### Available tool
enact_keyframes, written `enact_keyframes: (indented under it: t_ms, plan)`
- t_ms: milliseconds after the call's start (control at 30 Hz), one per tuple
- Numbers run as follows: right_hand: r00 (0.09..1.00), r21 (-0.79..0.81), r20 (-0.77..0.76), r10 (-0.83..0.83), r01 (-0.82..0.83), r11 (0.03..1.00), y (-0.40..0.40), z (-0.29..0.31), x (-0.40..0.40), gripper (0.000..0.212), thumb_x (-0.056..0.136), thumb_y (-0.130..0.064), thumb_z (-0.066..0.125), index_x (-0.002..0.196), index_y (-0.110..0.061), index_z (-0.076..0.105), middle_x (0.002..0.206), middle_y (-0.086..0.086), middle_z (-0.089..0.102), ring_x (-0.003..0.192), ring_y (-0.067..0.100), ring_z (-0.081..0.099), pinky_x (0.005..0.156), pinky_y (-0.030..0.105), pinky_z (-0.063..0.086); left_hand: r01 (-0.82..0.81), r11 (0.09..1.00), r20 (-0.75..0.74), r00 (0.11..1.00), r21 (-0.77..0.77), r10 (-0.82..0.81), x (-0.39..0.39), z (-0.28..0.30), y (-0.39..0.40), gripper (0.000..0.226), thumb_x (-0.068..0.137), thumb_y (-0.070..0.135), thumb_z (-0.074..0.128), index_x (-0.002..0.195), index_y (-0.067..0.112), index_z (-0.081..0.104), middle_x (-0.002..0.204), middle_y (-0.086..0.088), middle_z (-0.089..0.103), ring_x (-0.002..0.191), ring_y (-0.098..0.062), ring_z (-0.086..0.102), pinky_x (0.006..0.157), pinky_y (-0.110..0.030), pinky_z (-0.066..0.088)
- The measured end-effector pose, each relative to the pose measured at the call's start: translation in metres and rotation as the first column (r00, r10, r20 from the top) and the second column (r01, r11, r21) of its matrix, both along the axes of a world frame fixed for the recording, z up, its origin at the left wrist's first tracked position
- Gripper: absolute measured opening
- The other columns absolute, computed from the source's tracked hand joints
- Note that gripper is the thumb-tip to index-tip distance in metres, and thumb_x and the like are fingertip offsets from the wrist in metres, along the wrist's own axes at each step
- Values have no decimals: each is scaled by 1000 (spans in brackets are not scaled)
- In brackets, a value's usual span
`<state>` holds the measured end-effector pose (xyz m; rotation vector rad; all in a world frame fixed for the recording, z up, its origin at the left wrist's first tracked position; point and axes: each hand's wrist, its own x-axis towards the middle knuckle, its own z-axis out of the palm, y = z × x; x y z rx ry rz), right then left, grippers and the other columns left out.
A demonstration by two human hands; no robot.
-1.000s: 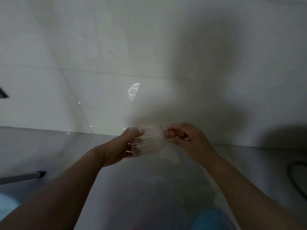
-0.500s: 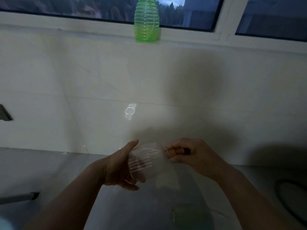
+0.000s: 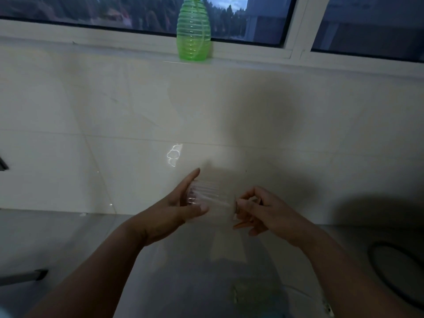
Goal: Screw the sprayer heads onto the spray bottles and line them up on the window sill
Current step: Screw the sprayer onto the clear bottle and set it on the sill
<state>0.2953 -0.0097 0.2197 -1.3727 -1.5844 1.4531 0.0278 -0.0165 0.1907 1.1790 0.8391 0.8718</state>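
Note:
A clear ribbed spray bottle (image 3: 212, 200) lies sideways in front of me, its base cupped in my left hand (image 3: 174, 210). At its neck on the right sits an orange sprayer head (image 3: 244, 216), pinched by the fingers of my right hand (image 3: 261, 210); most of the head is hidden behind them. Up on the white window sill (image 3: 252, 61) stands a green ribbed spray bottle (image 3: 193, 33), upright, its top cut off by the frame's edge.
A pale tiled wall (image 3: 91, 111) fills the space below the sill. A dark curved hose or ring (image 3: 394, 274) lies on the floor at the right. A grey bar (image 3: 27, 275) pokes in from the lower left.
My view has tilted upward, bringing the window sill and green bottle into sight. My left thumb has lifted off the clear bottle, and my right fingers have shifted their grip on the orange head.

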Motion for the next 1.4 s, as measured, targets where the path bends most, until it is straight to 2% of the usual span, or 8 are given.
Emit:
enact_keyframes:
  t_ms: [133,267,400,600,767,1000,1200,1400]
  plan:
    - [997,38,47,62,-64,997,-2,3,-2,33,89,-11,73,115,-15,54,113,18,65,101,30,72,71,35,61,-27,998,-98,995,-52,21,1,2,-3,96,81,41,82,149,64,19,150,6,43,128,-26,58,88,-41,60]
    - [990,38,113,79,-84,996,-5,3,0,19,91,-14,70,108,-12,61,110,14,68,97,16,68,82,37,59,35,998,-142,989,57,-27,-2,4,-6,79,86,22,80,140,61,38,138,14,61,126,-12,61,95,-29,56]
    - [990,8,115,80,-81,997,-9,4,-1,21,98,-26,60,109,-10,68,111,11,72,102,13,69,88,43,58,19,992,-110,994,124,-5,-2,7,-5,98,81,10,84,149,54,29,138,15,60,126,-12,61,94,-26,55]
    - [997,54,76,-5,1,999,-7,11,-10,27,101,-33,54,88,-14,68,84,1,74,102,24,73,81,49,59,-156,986,76,986,53,152,6,13,-3,67,77,44,84,135,51,51,141,3,58,124,-25,63,104,-55,51]
    - [1000,86,16,-10,8,996,-7,10,-4,28,86,-15,77,108,-12,59,97,4,71,90,16,71,73,34,60,-170,985,122,978,-13,171,8,11,-7,80,77,37,83,146,41,43,141,-1,59,122,-26,65,102,-52,53]
    - [996,43,84,-36,33,999,-10,15,-8,33,96,-36,62,99,-5,72,83,-6,77,86,8,75,77,46,61,-147,988,172,973,-43,153,8,10,-7,68,81,26,79,142,32,50,137,-9,63,122,-29,65,103,-52,52]
    - [999,76,-28,-34,36,996,-9,16,-9,24,89,-11,72,109,-1,63,104,19,68,83,26,70,76,35,63,-173,980,202,961,-101,190,13,4,-9,59,82,25,77,136,31,55,134,-8,66,118,-27,67,103,-54,51]
    - [981,238,-2,-194,189,953,0,19,-2,24,98,-17,60,76,-17,67,66,1,70,62,18,69,63,41,61,-130,991,163,978,6,128,28,5,-12,79,68,22,91,132,44,50,136,-7,60,123,-32,63,97,-52,55]
